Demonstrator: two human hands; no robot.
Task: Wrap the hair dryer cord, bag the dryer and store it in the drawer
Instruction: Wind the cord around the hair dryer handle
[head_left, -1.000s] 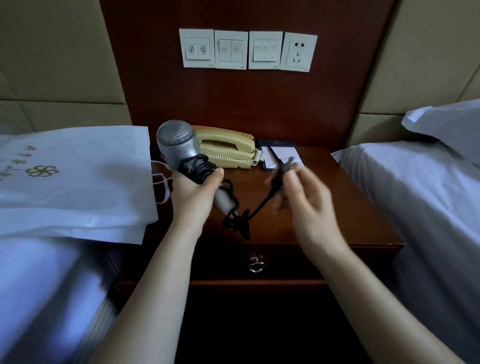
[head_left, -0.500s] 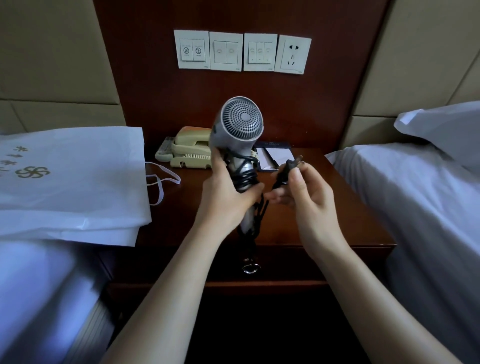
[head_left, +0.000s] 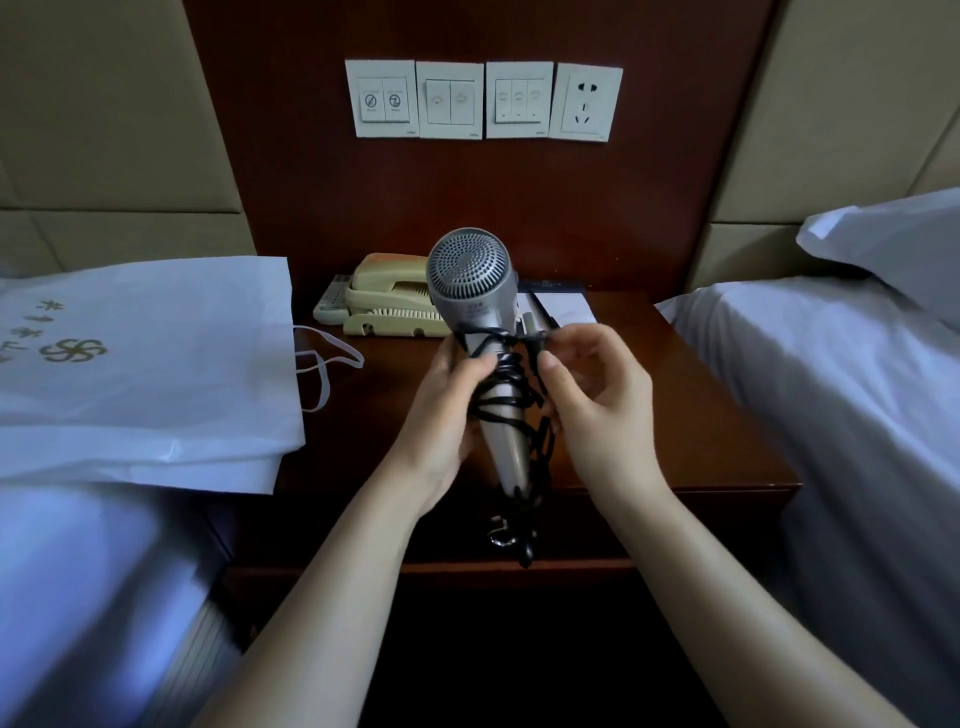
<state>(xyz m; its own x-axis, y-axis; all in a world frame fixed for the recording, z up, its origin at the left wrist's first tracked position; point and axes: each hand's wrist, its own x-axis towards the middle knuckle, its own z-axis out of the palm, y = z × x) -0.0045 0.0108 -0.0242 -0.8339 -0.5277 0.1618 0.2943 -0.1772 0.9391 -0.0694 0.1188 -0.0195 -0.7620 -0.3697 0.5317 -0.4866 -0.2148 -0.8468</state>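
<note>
A silver hair dryer (head_left: 470, 280) stands upright over the wooden nightstand (head_left: 675, 415), its round grille facing me. My left hand (head_left: 441, 410) grips its handle from the left. Black cord (head_left: 511, 400) is looped several times around the handle, and a loose end hangs down past the drawer front (head_left: 623, 525). My right hand (head_left: 592, 395) pinches the cord's end just under the dryer's head. A white bag (head_left: 145, 364) with a gold logo lies flat on the left bed, its handles over the nightstand. The drawer is closed, its metal ring pull (head_left: 500, 535) partly behind the cord.
A beige telephone (head_left: 387, 306) and a remote (head_left: 330, 304) sit at the back of the nightstand, with a notepad (head_left: 563, 306) to their right. Switches and a wall socket (head_left: 587, 101) are on the panel above. Beds flank the nightstand; a pillow (head_left: 893, 244) lies on the right one.
The dryer swung from the left to upright in the middle. My right hand brought the cord's end in against the handle, and more cord now lies around it.
</note>
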